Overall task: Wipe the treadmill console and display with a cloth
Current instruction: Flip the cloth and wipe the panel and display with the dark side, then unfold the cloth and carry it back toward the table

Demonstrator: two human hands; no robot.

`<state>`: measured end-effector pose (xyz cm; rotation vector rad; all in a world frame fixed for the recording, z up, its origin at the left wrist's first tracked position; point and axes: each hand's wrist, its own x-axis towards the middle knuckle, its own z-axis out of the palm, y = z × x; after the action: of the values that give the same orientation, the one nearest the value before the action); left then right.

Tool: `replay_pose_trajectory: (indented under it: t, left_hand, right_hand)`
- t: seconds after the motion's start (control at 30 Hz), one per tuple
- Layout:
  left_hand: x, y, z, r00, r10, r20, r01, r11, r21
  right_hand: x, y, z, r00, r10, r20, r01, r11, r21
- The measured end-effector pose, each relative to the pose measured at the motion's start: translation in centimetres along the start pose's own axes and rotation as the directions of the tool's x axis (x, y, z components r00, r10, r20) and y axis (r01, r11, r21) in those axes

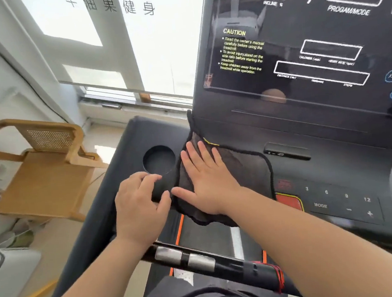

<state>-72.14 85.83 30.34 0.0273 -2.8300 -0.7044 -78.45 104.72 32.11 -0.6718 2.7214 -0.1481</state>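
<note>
Right grip (207, 182), open flat, presses the brown cloth (243, 168) onto the treadmill console (332, 168); left grip (138, 199) rests alongside, loosely curled, empty.

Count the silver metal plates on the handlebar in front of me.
2, side by side on the black handlebar below the left hand: one plate, then another just right of it. Others may be out of frame.

Left hand (140, 199): palm down, fingers loosely bent, thumb pointing right.
Right hand (208, 182): flat, palm down, fingers straight and spread.
Left forearm (101, 273): bare, reaching far.
Right forearm (314, 239): bare, angled far-left.
</note>
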Motion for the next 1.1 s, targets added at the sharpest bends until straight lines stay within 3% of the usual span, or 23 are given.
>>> replay_pose_trajectory:
  t: [0.13, 0.23, 0.3, 0.37, 0.5, 0.63, 0.73, 0.8, 0.9, 1.1]
  left_hand:
    - [-0.3, -1.2, -0.7, 0.998, 0.055, 0.018, -0.055, 0.998, -0.005]
    - [-0.1, -1.7, -1.0, 0.996, 0.014, 0.085, -0.018, 0.999, 0.04]
    - [0.3, -1.9, -1.1, 0.99, -0.05, 0.131, 0.037, 0.995, 0.097]
    - [0.5, -1.8, -1.2, 0.981, -0.098, 0.165, 0.075, 0.987, 0.144]
    - [0.6, -1.2, -1.4, 0.979, -0.111, 0.173, 0.093, 0.99, 0.109]
    - [0.3, -0.5, -1.5, 0.978, -0.141, 0.156, 0.136, 0.99, 0.04]
    - [-0.1, -0.2, -2.2, 0.98, -0.176, 0.089, 0.187, 0.974, -0.125]
    - [-0.4, 0.5, -3.2, 0.939, -0.329, 0.096, 0.342, 0.878, -0.335]
    - [-1.1, 2.0, -4.9, 0.818, -0.542, 0.195, 0.542, 0.609, -0.58]
    - [-4.1, 2.7, -7.0, 0.595, -0.748, 0.295, 0.668, 0.255, -0.7]
  right_hand:
    - [1.7, -3.2, -0.8, 0.999, 0.048, -0.026, -0.044, 0.992, 0.12]
    - [1.4, -2.8, -2.0, 0.954, 0.132, -0.27, -0.077, 0.976, 0.204]
    - [0.6, -1.3, -2.5, 0.903, 0.234, -0.36, -0.183, 0.968, 0.172]
    - [-0.4, 0.5, -2.6, 0.892, 0.298, -0.341, -0.273, 0.954, 0.121]
    - [-1.8, 1.7, -2.4, 0.897, 0.257, -0.359, -0.269, 0.963, 0.018]
    - [-1.9, 1.5, -3.2, 0.912, 0.239, -0.332, -0.212, 0.97, 0.115]
    - [-2.4, 1.9, -4.2, 0.925, 0.203, -0.321, -0.113, 0.954, 0.279]
    - [-3.0, 2.3, -5.1, 0.928, 0.176, -0.329, -0.034, 0.918, 0.394]
    - [-3.9, 2.6, -6.4, 0.909, 0.136, -0.393, 0.082, 0.868, 0.49]
    - [-6.0, 2.0, -6.9, 0.889, 0.084, -0.451, 0.252, 0.731, 0.634]
